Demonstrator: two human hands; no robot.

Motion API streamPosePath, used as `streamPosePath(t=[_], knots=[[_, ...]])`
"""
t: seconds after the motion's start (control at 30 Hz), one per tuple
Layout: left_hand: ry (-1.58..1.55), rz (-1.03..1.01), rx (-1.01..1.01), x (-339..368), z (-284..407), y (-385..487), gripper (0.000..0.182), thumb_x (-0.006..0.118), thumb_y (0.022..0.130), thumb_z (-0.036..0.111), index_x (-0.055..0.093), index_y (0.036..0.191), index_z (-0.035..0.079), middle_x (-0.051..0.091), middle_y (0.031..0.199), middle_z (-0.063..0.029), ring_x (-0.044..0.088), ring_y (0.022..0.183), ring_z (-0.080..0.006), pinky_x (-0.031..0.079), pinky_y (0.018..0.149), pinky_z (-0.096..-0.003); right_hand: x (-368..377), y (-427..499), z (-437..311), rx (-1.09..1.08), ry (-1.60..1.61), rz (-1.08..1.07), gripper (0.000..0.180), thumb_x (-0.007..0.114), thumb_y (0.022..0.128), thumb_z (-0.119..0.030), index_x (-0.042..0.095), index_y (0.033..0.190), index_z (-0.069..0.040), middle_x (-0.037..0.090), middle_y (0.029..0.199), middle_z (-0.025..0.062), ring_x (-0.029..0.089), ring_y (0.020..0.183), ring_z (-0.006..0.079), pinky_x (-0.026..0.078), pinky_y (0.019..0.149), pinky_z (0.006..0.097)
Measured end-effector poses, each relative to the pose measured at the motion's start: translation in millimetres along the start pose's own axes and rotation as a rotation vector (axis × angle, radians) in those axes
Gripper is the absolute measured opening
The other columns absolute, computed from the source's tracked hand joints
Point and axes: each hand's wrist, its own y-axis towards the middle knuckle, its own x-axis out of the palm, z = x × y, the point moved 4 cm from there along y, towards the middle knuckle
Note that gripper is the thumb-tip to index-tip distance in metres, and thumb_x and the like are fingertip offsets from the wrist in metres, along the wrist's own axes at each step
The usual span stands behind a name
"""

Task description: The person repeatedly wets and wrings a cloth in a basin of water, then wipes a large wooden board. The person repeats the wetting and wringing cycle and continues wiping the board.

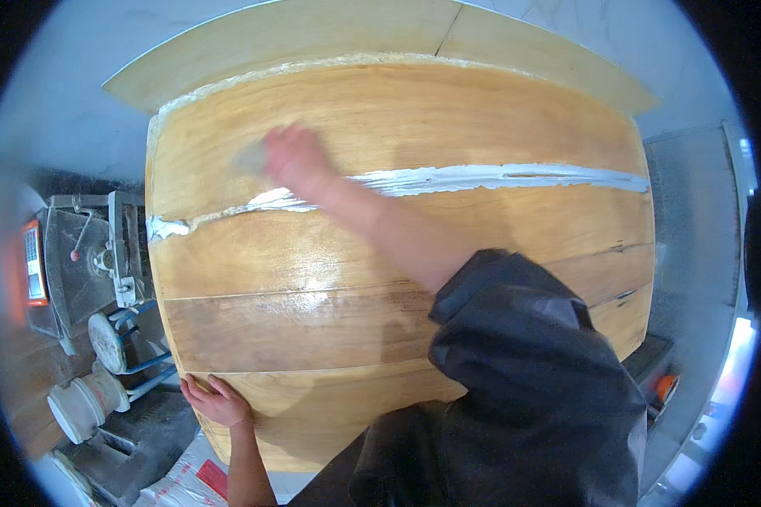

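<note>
A large panel of joined wooden boards [279, 247] spreads out before me. Along one of its seams runs a band of whitish, shiny filler [444, 180], with a separate patch of it at the left end. My right hand [297, 155], blurred by motion, grips a greyish flat object [250, 158] over the upper left of the panel. Blur hides what that object is; it could be a scraper or a pad. At the lower left edge of the panel, my left hand [219, 400] rests with its fingers spread and holds nothing.
Left of the panel are a machine with a crank handle [109, 253], a stool with blue legs [108, 342] and a whitish bucket [79, 409]. Below them lies a printed bag [181, 478]. An orange object [667, 388] is at the lower right.
</note>
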Motion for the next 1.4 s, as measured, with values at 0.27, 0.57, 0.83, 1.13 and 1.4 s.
streamPosePath(t=[0.27, 0.57, 0.83, 1.13, 1.4], knots=[[-0.017, -0.01, -0.021, 3, -4, -2, 0.05, 0.044, 0.091, 0.029, 0.04, 0.124, -0.008, 0.035, 0.13, -0.0259, 0.038, 0.119, -0.0381, 0.033, 0.098, -0.0422, -142, -44, 190, 0.358, 0.89, 0.173, 0.038, 0.058, 0.083, -0.029, 0.056, 0.107, 0.0, 0.06, 0.103, 0.0135, 0.054, 0.097, 0.018, 0.042, 0.084, 0.0298], [0.033, -0.039, -0.051, 2, 1, -3, 0.048, 0.045, 0.089, 0.023, 0.039, 0.125, -0.009, 0.032, 0.132, -0.0287, 0.034, 0.122, -0.0402, 0.027, 0.102, -0.0439, -71, -78, 249, 0.624, -0.338, 0.616, 0.033, 0.058, 0.079, -0.029, 0.057, 0.088, 0.002, 0.057, 0.092, 0.0182, 0.053, 0.091, 0.0332, 0.041, 0.081, 0.0443], [-0.05, -0.046, -0.093, -4, 3, 2, 0.052, 0.053, 0.081, 0.016, 0.037, 0.127, -0.004, 0.033, 0.132, -0.0277, 0.032, 0.123, -0.042, 0.025, 0.104, -0.0462, 70, 130, -49, -0.008, 0.199, 0.186, 0.03, 0.057, 0.075, -0.025, 0.056, 0.092, 0.001, 0.056, 0.1, 0.0181, 0.05, 0.094, 0.0365, 0.042, 0.083, 0.0444], [-0.049, -0.016, -0.072, -9, 6, 3, 0.049, 0.055, 0.082, 0.018, 0.042, 0.123, -0.004, 0.036, 0.131, -0.0261, 0.035, 0.121, -0.0399, 0.026, 0.103, -0.0445, 83, -58, -84, -0.543, 0.422, 0.062, 0.024, 0.045, 0.083, -0.012, 0.056, 0.1, -0.001, 0.056, 0.105, 0.0145, 0.049, 0.097, 0.0324, 0.039, 0.088, 0.0412], [-0.014, 0.022, -0.057, -13, 8, 4, 0.049, 0.055, 0.082, 0.024, 0.043, 0.122, -0.002, 0.037, 0.129, -0.0254, 0.035, 0.121, -0.0399, 0.028, 0.101, -0.0459, -54, -296, 57, -0.266, -0.147, -0.162, 0.037, 0.06, 0.066, -0.007, 0.055, 0.102, 0.004, 0.049, 0.114, 0.0176, 0.045, 0.101, 0.0381, 0.034, 0.092, 0.0461]])
